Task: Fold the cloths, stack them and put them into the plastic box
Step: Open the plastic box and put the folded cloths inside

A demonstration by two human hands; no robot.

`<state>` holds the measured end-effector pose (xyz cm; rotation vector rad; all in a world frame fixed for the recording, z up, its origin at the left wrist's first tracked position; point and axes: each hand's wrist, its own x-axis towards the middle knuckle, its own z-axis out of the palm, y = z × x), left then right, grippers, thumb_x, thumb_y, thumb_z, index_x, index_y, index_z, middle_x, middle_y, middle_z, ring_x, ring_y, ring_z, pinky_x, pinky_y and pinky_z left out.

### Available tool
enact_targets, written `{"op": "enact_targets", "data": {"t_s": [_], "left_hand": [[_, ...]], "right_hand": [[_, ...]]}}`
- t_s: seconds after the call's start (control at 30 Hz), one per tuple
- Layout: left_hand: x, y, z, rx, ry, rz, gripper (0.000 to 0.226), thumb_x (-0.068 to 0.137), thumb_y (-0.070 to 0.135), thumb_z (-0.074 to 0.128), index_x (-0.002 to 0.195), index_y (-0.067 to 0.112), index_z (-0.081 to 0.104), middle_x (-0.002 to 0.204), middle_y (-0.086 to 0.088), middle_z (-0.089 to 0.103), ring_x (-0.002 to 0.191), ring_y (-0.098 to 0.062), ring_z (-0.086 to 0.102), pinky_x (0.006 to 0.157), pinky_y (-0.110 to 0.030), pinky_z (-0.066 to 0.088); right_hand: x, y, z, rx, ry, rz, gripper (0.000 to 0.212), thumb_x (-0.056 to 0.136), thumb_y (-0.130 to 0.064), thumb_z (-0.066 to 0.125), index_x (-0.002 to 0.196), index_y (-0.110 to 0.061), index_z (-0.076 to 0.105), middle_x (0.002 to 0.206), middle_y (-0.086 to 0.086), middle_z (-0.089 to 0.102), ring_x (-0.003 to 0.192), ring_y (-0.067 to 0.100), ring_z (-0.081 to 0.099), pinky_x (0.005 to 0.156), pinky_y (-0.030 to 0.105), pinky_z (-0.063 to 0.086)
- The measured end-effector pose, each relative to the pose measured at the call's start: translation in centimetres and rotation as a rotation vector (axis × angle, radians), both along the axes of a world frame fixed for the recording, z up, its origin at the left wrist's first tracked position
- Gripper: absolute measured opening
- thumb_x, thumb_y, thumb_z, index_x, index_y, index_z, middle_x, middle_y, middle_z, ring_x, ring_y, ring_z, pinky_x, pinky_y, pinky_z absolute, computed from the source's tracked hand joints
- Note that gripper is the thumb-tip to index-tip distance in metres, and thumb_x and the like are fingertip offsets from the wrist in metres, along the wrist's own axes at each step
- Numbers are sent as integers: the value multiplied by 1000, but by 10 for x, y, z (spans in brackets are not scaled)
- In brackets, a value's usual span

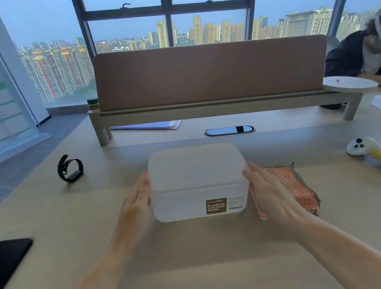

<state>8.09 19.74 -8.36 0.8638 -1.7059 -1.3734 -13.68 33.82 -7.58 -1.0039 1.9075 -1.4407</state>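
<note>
I pressed my left hand [135,197] and right hand [264,190] flat against the lidded plastic box [197,182], gripping evenly; the stacked cloths [295,188] waited just right

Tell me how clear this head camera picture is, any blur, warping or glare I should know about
Head view: wide-angle warping bows the window frames outward; the plastic box and its label read fairly sharp, while the left hand and right hand look slightly soft; light is dim and even with faint shadows, no strong glare on the desk.
</note>
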Motion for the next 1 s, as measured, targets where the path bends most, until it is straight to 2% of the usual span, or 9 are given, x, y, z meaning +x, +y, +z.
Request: {"op": "enact_targets", "data": {"t_s": [0.07, 0.2, 0.27, 0.37, 0.5, 0.6, 0.67, 0.83, 1.0], "left_hand": [[-2, 1, 2, -4, -8, 15, 41, 108, 38, 29, 131, 54, 59, 133, 35, 62, 131, 6, 52, 119, -41, 35], [-3, -4, 15, 47, 49, 73, 40, 109, 34, 31, 127, 41, 67, 129, 25, 68, 127, 2, 56, 119, -38, 35], [-5, -8, 29, 95, 112, 125, 33, 109, 39, 36, 119, 37, 68, 130, 18, 68, 128, -3, 56, 120, -39, 34], [-16, -25, 49, 73, 106, 146, 39, 106, 48, 38, 133, 31, 61, 139, 12, 62, 132, -8, 52, 120, -38, 33], [-39, -57, 65, 43, 100, 115, 32, 110, 35, 33, 112, 39, 65, 107, 32, 72, 96, 18, 62, 77, -5, 47], [-55, -80, 64, 95, 75, 72, 39, 109, 37, 34, 135, 30, 62, 139, 16, 60, 128, -2, 52, 100, -21, 40], [-62, -95, 56, 153, 84, 58, 37, 110, 35, 33, 119, 28, 69, 118, 21, 72, 120, 1, 59, 100, -23, 44], [-77, -101, 35, 216, 0, 29, 34, 111, 33, 32, 89, 36, 58, 66, 34, 70, 66, 17, 67, 54, -8, 51], [-77, -106, 18, 113, -177, 143, 33, 108, 38, 42, 133, 30, 62, 131, 17, 59, 122, -7, 55, 106, -21, 40]], "right_hand": [[5, 0, 1, -6, 25, -16, 31, 108, -37, 36, 133, -44, 52, 118, -7, 68, 75, -1, 52, 63, 26, 40], [-1, 1, 20, -5, 3, -31, 33, 106, -39, 35, 126, -37, 62, 127, -16, 64, 113, 7, 60, 106, 46, 46], [-7, -3, 38, -28, -12, -16, 36, 106, -39, 35, 128, -31, 62, 113, -23, 64, 107, -5, 59, 101, 32, 42], [-19, -21, 60, -71, -94, 27, 45, 100, -51, 36, 135, -35, 59, 148, -17, 51, 141, 2, 41, 120, 40, 28], [-36, -60, 76, -116, -160, 14, 45, 106, -31, 24, 91, -39, 65, 108, -28, 63, 123, 1, 51, 120, 37, 24], [-49, -86, 68, -98, -197, 2, 43, 106, -31, 21, 95, -39, 62, 106, -28, 61, 120, 4, 51, 119, 38, 24], [-57, -97, 56, -81, -209, -6, 42, 107, -31, 20, 97, -37, 60, 108, -24, 61, 124, 9, 50, 120, 42, 24], [-69, -114, 32, -59, -227, -21, 38, 109, -30, 22, 99, -36, 59, 109, -16, 59, 108, 8, 55, 114, 38, 30], [-67, -117, 22, 81, -245, -33, 39, 102, -41, 37, 118, -20, 65, 127, 8, 66, 103, 18, 65, 99, 42, 49]]}}
